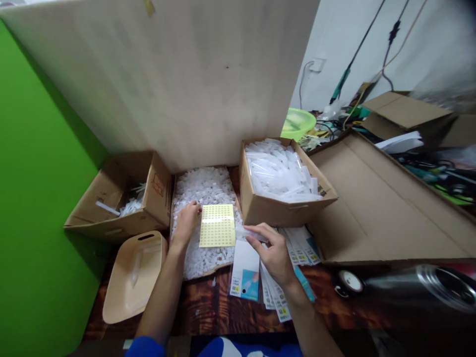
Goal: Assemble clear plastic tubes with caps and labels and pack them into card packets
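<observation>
My right hand [273, 250] grips a translucent white plastic piece [241, 233], its narrow end pointing left toward a yellow sheet of small printed stickers [217, 226]. My left hand [188, 220] is by the sheet's upper left edge with thumb and fingers pinched together. Whatever lies between those fingertips is too small to make out. Beneath the sheet, a shallow cardboard tray [174, 198] is filled with small white plastic pieces [203, 183]. A white and blue printed card [245, 272] lies just below the right fingers, and more such cards [275, 292] are fanned under the right wrist.
An open carton [286, 213] full of translucent plastic pieces stands at the back right. Another carton [158, 191] with some white pieces is at left, above a beige bin [111, 302] holding one clear piece. A dark flask [401, 287] lies right, before a large cardboard tray [390, 213].
</observation>
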A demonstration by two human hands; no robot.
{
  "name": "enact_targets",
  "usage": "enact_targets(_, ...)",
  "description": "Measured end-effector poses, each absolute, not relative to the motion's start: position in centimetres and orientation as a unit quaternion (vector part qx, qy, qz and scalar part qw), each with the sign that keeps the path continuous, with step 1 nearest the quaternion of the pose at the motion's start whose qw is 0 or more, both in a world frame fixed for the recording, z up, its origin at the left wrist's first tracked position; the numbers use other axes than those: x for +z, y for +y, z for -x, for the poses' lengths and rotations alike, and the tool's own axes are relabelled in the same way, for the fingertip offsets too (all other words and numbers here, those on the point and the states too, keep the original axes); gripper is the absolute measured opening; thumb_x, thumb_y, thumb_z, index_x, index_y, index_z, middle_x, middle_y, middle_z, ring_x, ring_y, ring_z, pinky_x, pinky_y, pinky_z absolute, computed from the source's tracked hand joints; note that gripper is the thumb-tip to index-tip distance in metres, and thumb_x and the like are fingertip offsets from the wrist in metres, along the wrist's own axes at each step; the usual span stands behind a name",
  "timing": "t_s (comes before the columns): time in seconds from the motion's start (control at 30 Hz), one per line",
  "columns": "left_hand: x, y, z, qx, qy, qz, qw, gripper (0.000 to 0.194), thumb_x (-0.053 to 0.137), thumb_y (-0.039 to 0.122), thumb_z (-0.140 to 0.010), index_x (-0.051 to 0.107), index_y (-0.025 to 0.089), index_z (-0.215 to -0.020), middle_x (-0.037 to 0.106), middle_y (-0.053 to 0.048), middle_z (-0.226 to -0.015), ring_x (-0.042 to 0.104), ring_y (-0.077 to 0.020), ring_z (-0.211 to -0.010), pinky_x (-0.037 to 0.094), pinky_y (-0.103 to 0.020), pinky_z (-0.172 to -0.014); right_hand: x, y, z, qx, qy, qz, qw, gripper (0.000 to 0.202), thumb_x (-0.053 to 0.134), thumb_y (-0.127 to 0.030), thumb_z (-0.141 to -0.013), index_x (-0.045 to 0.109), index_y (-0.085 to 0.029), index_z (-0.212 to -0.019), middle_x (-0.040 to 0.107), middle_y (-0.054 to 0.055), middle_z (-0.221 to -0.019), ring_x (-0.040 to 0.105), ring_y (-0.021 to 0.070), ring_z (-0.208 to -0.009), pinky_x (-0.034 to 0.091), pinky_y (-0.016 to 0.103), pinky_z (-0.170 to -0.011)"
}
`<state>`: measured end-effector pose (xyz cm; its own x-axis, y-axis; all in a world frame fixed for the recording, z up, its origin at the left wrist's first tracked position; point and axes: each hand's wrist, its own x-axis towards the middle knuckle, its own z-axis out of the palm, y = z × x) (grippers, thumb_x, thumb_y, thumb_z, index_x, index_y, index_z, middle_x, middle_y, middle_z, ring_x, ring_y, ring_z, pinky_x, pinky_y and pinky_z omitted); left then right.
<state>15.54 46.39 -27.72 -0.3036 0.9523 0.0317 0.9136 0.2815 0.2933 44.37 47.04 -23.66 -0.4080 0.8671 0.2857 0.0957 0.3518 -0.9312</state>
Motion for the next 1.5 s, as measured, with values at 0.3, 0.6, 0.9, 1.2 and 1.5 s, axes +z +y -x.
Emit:
enact_targets(0.3, -26.2, 42.9, -18.2, 0.369, 0.757, -0.532, 0.094, 0.033, 0.047, 0.02, -0.098, 0.062, 0.017, -0.127, 0.061, -0.012, -0.116, 0.067, -0.0199, -0.095, 0.054, -0.035, -0.089, -24.4, 46.2, -45.0, 0.474, -0.686, 0.37, 0.41, 0.018, 0.068, -0.028, -0.091, 0.077, -0.02, -0.104, 0.072, 0.008, -0.098, 0.068, 0.0227, -0.093, 0.052, 0.03, -0.077)
enact_targets(0.6, -27.4, 36.1, -26.6, 0.627, 0.615, -0.26, 0.401, 0.033, 0.07, 0.043, -0.087, 0.065, 0.017, -0.106, 0.071, -0.004, -0.09, 0.074, -0.0184, -0.084, 0.059, -0.032, -0.084, -26.9, 44.3, -43.1, 0.514, -0.693, 0.342, 0.373, 0.018, 0.069, -0.022, -0.089, 0.077, -0.021, -0.105, 0.073, 0.008, -0.1, 0.068, 0.0217, -0.093, 0.055, 0.031, -0.08)
enact_targets(0.9, -27.4, 34.7, -27.5, 0.557, 0.636, -0.329, 0.42, 0.027, 0.075, 0.04, -0.083, 0.068, 0.018, -0.097, 0.075, -0.005, -0.089, 0.073, -0.0185, -0.082, 0.06, -0.03, -0.078, -27.6, 43.6, -43.1, 0.554, -0.688, 0.314, 0.347, 0.019, 0.068, -0.032, -0.091, 0.079, -0.021, -0.102, 0.07, 0.007, -0.094, 0.067, 0.0196, -0.085, 0.055, 0.029, -0.073)
enact_targets(1.2, -25.5, 33.7, -26.5, 0.429, 0.663, -0.474, 0.39, 0.024, 0.06, 0.037, -0.095, 0.07, 0.02, -0.109, 0.076, -0.004, -0.086, 0.07, -0.0167, -0.07, 0.056, -0.027, -0.066, -27.4, 43.4, -44.0, 0.557, -0.706, 0.329, 0.288, 0.026, 0.063, -0.038, -0.095, 0.074, -0.017, -0.085, 0.073, 0.003, -0.075, 0.066, 0.0184, -0.07, 0.048, 0.027, -0.067)
enact_targets(1.5, -25.9, 33.3, -27.7, 0.41, 0.665, -0.509, 0.362, 0.025, 0.056, 0.038, -0.097, 0.071, 0.018, -0.102, 0.073, -0.003, -0.079, 0.066, -0.0154, -0.062, 0.054, -0.026, -0.062, -27.4, 43.1, -44.4, 0.544, -0.715, 0.318, 0.303, 0.019, 0.065, -0.034, -0.094, 0.075, -0.018, -0.09, 0.075, 0.005, -0.083, 0.068, 0.02, -0.077, 0.05, 0.029, -0.071)
